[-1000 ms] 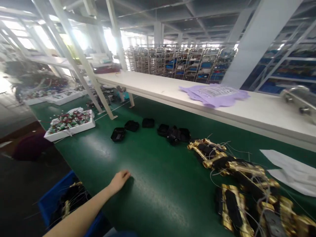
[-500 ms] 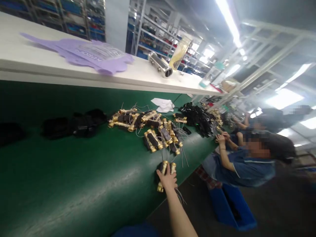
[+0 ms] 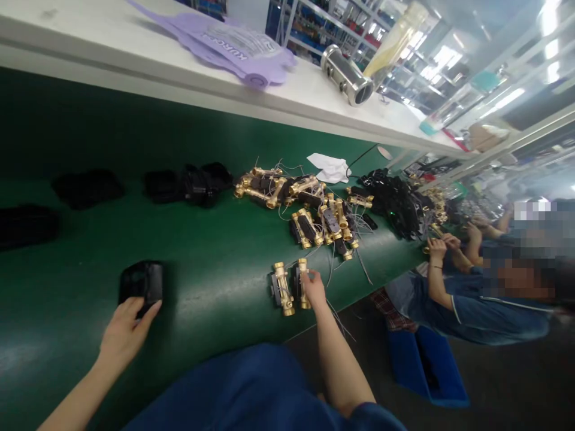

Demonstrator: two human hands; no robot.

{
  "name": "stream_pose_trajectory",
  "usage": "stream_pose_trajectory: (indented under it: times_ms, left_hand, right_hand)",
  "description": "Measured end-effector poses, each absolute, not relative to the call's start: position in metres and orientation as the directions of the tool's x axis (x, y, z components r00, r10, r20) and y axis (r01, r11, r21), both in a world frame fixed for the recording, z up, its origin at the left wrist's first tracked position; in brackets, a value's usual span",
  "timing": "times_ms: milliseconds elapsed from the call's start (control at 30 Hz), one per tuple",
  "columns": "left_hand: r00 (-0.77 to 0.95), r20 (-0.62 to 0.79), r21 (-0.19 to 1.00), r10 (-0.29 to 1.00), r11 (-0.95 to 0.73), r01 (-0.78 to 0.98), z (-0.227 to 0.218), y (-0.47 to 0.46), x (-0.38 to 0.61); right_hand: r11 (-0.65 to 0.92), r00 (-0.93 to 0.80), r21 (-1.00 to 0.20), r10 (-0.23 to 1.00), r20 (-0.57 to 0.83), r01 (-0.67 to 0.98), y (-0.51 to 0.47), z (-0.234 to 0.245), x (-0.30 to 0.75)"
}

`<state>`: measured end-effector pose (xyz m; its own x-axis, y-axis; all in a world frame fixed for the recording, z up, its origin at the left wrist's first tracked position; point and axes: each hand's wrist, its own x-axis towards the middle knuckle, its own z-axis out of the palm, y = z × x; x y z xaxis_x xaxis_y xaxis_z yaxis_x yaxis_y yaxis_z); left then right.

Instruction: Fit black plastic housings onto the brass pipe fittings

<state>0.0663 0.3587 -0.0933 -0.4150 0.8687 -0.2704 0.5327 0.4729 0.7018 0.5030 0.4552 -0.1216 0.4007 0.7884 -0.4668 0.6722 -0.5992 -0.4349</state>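
Note:
My left hand (image 3: 124,331) rests on the green belt (image 3: 215,269) with its fingers on the near edge of a black plastic case (image 3: 142,282). My right hand (image 3: 313,287) is closed on a brass fitting with a black body (image 3: 302,282). A second brass fitting (image 3: 281,288) lies right beside it on the left. Thin wires trail from the fittings toward the belt's edge. A heap of several more brass fittings (image 3: 309,206) with wires lies farther along the belt.
More black cases (image 3: 188,182) lie at the belt's far side and left. A white shelf (image 3: 188,66) holds a purple bag (image 3: 233,45) and a steel cylinder (image 3: 345,75). Other people (image 3: 467,281) sit working at the right. A blue bin (image 3: 426,368) stands on the floor.
The view swung right, then settled. My right hand drew two brass fittings closer along the belt. My left hand came back into view and reached the black case.

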Motion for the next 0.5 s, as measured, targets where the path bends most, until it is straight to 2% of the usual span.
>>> stream_pose_trajectory:
  times_ms: [67,133,200,267,400,500]
  left_hand:
    - [-0.427,-0.335,0.778,0.840,0.503,0.377,-0.087,0.362,0.088]
    - [-0.451,-0.450,0.856,0.770,0.517,0.029,-0.079,0.363,0.106]
    - [-0.431,-0.554,0.830,0.713,0.436,-0.347,-0.070,0.365,0.120]
    - [-0.370,-0.615,0.741,0.697,0.351,-0.572,-0.061,0.365,0.130]
    - [-0.290,-0.668,0.632,0.686,0.316,-0.708,-0.041,0.364,0.139]
    - [-0.271,-0.712,0.614,0.648,0.387,-0.688,-0.025,0.362,0.144]
  right_hand:
    - [-0.609,0.398,-0.435,0.780,-0.483,0.664,0.466,-0.124,0.508]
    - [-0.603,0.373,-0.446,0.780,-0.502,0.661,0.473,-0.126,0.509]
    - [-0.585,0.333,-0.467,0.789,-0.516,0.663,0.476,-0.125,0.509]
    - [-0.554,0.295,-0.495,0.810,-0.507,0.670,0.477,-0.121,0.511]
    - [-0.489,0.282,-0.579,0.866,-0.414,0.652,0.483,-0.099,0.526]
    - [-0.387,0.289,-0.803,0.916,-0.279,0.453,0.489,-0.068,0.524]
